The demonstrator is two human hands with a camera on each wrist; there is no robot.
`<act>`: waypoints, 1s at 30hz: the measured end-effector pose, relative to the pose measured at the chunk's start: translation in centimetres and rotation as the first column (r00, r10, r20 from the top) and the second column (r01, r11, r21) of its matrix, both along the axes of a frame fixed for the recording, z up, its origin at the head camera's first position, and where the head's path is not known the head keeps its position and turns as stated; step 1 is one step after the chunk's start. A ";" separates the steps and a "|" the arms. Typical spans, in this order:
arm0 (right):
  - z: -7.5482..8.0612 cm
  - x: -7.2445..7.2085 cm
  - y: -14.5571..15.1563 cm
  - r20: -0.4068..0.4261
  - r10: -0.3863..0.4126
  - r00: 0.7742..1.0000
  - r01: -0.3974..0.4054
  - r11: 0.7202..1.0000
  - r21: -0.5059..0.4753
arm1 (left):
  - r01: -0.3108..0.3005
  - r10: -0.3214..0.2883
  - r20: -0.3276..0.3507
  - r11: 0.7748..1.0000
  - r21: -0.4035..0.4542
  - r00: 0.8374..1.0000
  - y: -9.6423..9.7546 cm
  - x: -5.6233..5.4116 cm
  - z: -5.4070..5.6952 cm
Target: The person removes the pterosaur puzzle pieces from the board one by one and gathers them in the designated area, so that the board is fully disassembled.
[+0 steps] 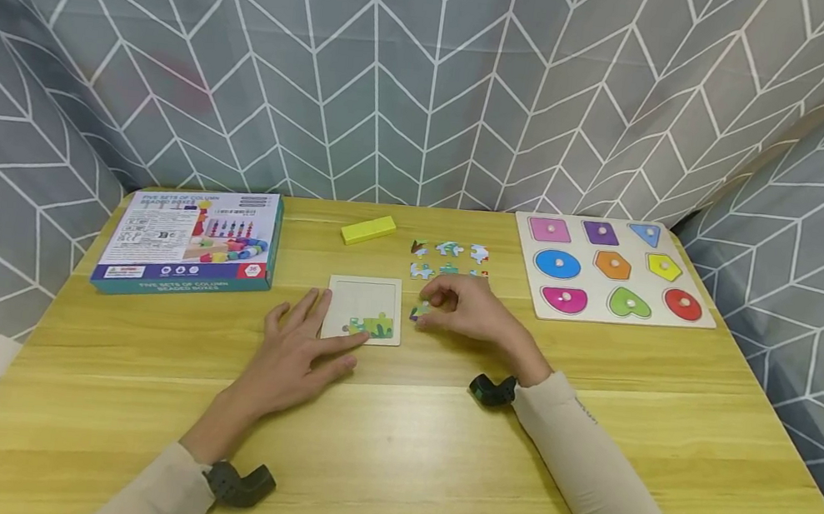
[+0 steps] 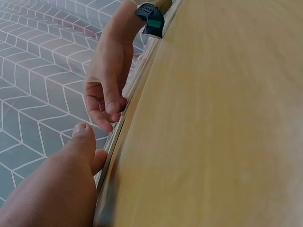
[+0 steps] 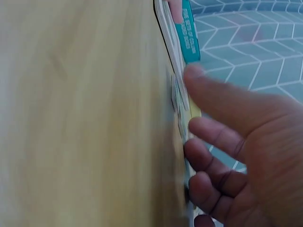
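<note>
My left hand (image 1: 291, 362) rests with its fingers spread at the left and lower edge of a small square puzzle tray (image 1: 363, 294). Its index finger reaches along the lower rim, beside joined green puzzle pieces (image 1: 375, 325) in the tray's lower right. Just right of the tray, my right hand (image 1: 470, 309) pinches a loose green puzzle piece (image 1: 418, 311) between thumb and forefinger, close to the tabletop. In the right wrist view the thumb (image 3: 218, 94) and curled fingers stand around that piece, seen edge-on. Several more puzzle pieces (image 1: 449, 249) lie in rows behind the right hand, which partly hides the nearer row.
A yellow block (image 1: 368, 230) lies behind the tray. At the left stands a flat beaded-toy box (image 1: 187, 242). A pegged shape board (image 1: 581, 296) with coloured shapes lies at the right. The wooden table (image 1: 391, 456) backs onto a grey patterned curtain (image 1: 430, 83).
</note>
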State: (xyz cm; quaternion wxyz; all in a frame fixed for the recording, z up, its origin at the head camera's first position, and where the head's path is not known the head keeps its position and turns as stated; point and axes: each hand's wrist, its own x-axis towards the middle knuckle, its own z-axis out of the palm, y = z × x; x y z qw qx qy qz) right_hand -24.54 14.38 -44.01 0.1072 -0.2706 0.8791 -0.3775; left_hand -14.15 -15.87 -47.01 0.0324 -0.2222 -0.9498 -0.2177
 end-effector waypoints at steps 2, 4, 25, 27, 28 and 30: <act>0.1 0.1 -0.1 -0.043 0.007 0.999 -0.006 1.000 0.026 | 0.000 0.000 -0.001 1.000 0.001 1.000 0.0 0.0 0.0; 0.1 0.2 -0.3 -0.077 0.012 0.997 -0.009 0.999 0.041 | 0.000 0.000 -0.003 1.000 -0.001 1.000 0.0 0.0 0.0; -0.8 0.4 -0.9 -0.226 -0.049 0.973 0.054 0.998 0.016 | 0.001 -0.001 -0.010 1.000 0.004 1.000 0.1 0.1 0.0; -0.9 0.3 -0.9 -0.234 -0.060 0.970 0.065 0.998 0.014 | 0.000 0.000 -0.008 1.000 0.004 1.000 0.0 0.1 0.0; -1.0 0.3 -0.9 -0.237 -0.066 0.969 0.071 0.997 0.013 | 0.000 0.000 -0.008 1.000 0.005 1.000 0.0 0.1 0.0; -1.1 0.3 -1.0 -0.238 -0.076 0.968 0.082 0.997 0.015 | -0.001 0.001 -0.007 1.000 0.008 1.000 0.0 0.1 0.0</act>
